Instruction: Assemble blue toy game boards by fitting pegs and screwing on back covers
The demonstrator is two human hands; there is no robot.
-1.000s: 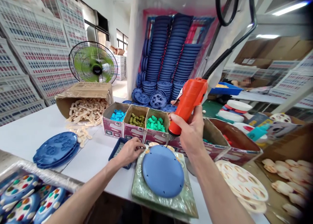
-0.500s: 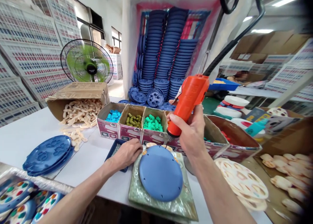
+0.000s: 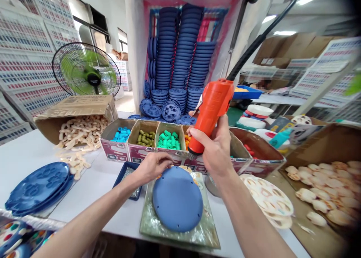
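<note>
My right hand (image 3: 218, 149) grips an orange electric screwdriver (image 3: 213, 107), its tip pointing down beyond the far edge of a smooth blue round plastic piece (image 3: 177, 201). Several small dark holes dot that piece near its rim. It rests on a green, plastic-wrapped pad (image 3: 148, 222). At its far left edge is my left hand (image 3: 155, 166), fingers bent and drawn together; whatever they may pinch is too small to make out. Beside the left wrist lies a dark blue tray (image 3: 117, 175) of small metal bits, partly covered by the forearm.
Cardboard bins (image 3: 116, 147) with coloured plastic pieces line the back. Blue molded plates (image 3: 36, 186) lie left, before a box (image 3: 75, 105) spilling cream parts. Cream discs (image 3: 266, 196) lie right, near a carton of cream pieces. A cable (image 3: 248, 55) hangs above the screwdriver.
My left hand has risen slightly and come over the blue piece's far left edge, its fingers curling. The screwdriver stays in my right hand. My view has turned a little to the right.
</note>
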